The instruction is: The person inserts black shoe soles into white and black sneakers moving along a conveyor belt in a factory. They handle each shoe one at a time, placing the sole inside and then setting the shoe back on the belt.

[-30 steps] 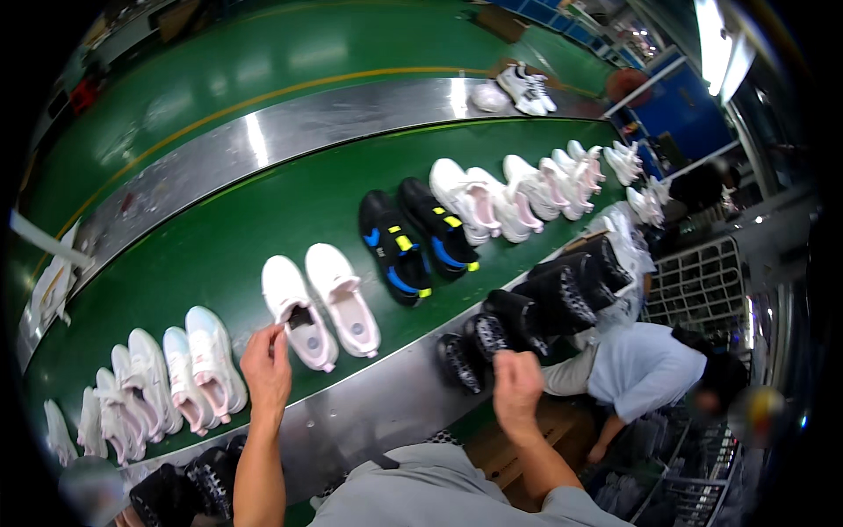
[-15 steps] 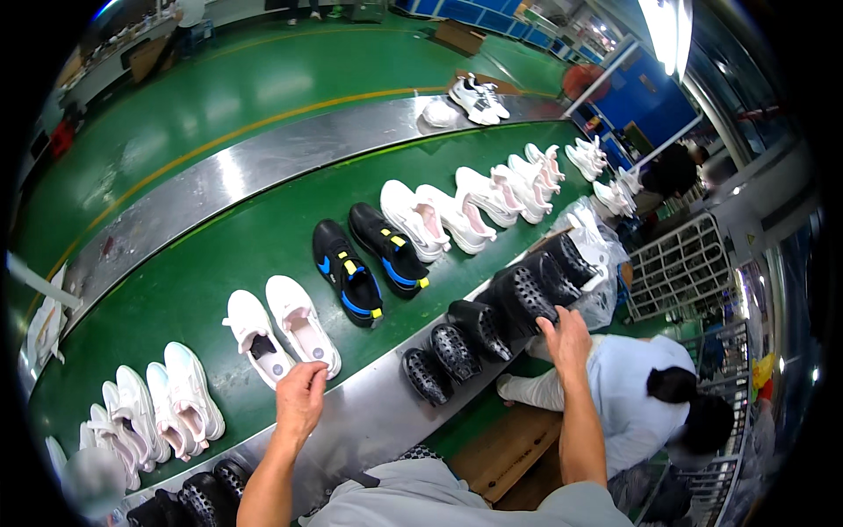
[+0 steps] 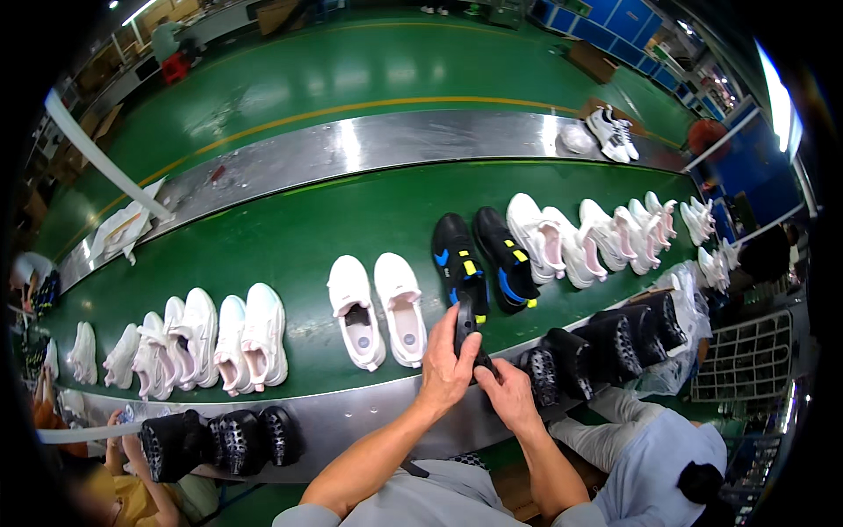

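Over the near metal edge, my left hand [image 3: 446,373] and my right hand [image 3: 511,397] both grip a slim black shoe-shaped piece [image 3: 465,327]. It stands tilted, its upper end beside the left fingers and its lower end between both hands; the fingers hide part of it. Just behind it on the green belt [image 3: 307,224] is a pair of black shoes with blue and yellow trim [image 3: 458,255]. Left of them stands a pair of white slip-on shoes [image 3: 356,307]. More black perforated pieces [image 3: 615,342] line the metal edge right of my right hand.
White shoes [image 3: 263,338] stand in rows at left and right [image 3: 584,246]. Another group of black pieces [image 3: 237,439] sits on the near edge at left. A person in light blue [image 3: 650,457] bends at lower right; another in yellow [image 3: 140,501] is at lower left.
The view has turned rightward. My left hand has left the white shoe, and my right hand has come away from the row of black pieces. Both now hold one black piece together.
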Action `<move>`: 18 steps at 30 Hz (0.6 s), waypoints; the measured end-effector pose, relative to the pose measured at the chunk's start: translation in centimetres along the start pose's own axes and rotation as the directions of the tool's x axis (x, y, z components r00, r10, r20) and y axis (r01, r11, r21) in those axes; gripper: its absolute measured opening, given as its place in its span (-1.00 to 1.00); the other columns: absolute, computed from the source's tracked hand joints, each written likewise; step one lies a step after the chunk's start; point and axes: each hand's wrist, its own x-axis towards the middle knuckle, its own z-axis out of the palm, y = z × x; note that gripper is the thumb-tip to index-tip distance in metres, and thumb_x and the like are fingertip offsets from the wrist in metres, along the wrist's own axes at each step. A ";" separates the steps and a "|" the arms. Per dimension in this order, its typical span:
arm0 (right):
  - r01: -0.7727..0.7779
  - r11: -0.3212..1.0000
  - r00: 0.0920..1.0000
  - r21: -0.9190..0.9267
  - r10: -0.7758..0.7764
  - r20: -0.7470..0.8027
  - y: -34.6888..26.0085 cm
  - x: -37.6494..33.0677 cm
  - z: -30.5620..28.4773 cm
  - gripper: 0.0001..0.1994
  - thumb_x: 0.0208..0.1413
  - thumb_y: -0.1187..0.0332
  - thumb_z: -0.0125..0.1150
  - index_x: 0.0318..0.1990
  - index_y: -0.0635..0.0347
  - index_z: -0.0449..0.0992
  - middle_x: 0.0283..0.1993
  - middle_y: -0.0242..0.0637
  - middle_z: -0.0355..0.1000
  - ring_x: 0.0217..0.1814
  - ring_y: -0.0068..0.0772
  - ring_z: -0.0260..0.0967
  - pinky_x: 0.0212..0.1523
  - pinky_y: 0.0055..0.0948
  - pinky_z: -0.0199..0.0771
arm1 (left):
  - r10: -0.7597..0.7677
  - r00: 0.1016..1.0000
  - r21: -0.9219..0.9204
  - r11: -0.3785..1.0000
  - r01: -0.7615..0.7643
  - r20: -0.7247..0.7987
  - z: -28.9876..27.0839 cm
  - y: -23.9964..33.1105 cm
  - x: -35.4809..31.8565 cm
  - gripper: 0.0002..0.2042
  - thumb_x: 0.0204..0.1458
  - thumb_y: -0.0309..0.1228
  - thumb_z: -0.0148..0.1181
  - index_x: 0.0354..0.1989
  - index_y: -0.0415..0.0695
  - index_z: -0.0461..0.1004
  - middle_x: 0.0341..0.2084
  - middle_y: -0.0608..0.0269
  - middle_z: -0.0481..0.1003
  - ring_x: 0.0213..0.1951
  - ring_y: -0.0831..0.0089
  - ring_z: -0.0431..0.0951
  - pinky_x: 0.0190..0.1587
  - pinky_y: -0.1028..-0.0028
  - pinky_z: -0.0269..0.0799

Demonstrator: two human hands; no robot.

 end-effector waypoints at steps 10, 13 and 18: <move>-0.474 0.871 0.778 -0.132 0.484 0.402 -1.3 8.5 3.6 -0.50 0.16 -0.08 0.38 -0.52 0.20 0.45 -0.67 -0.46 0.21 -0.71 -0.58 0.09 -0.72 -0.43 0.04 | 0.047 0.995 0.656 0.749 -0.093 0.088 -8.8 -8.0 9.3 -0.48 0.01 -0.49 0.37 0.17 -0.32 0.40 0.00 -0.23 0.48 0.11 -0.18 0.47 0.15 0.06 0.44; 0.168 0.833 0.977 -0.527 -0.069 0.203 1.5 10.2 6.0 -0.45 0.08 -0.04 0.39 -0.46 0.43 0.53 -0.48 0.13 0.50 -0.48 0.06 0.51 -0.35 -0.05 0.48 | 0.029 0.978 0.693 0.701 -0.165 0.205 -8.7 -8.8 10.8 -0.75 -0.11 -0.64 0.25 -0.19 -0.30 0.51 -0.22 -0.13 0.58 -0.11 -0.08 0.60 -0.02 0.09 0.55; 0.316 0.545 0.898 -0.776 -0.437 0.059 3.8 11.8 15.1 -0.63 0.11 0.08 0.42 -0.33 0.24 0.50 -0.36 -0.06 0.53 -0.33 0.03 0.59 -0.35 -0.06 0.58 | 0.074 0.944 0.681 0.675 -0.284 0.320 -8.2 -8.9 12.3 -0.77 -0.18 -0.68 0.20 -0.27 -0.30 0.50 -0.30 -0.15 0.58 -0.14 -0.11 0.60 -0.05 0.07 0.55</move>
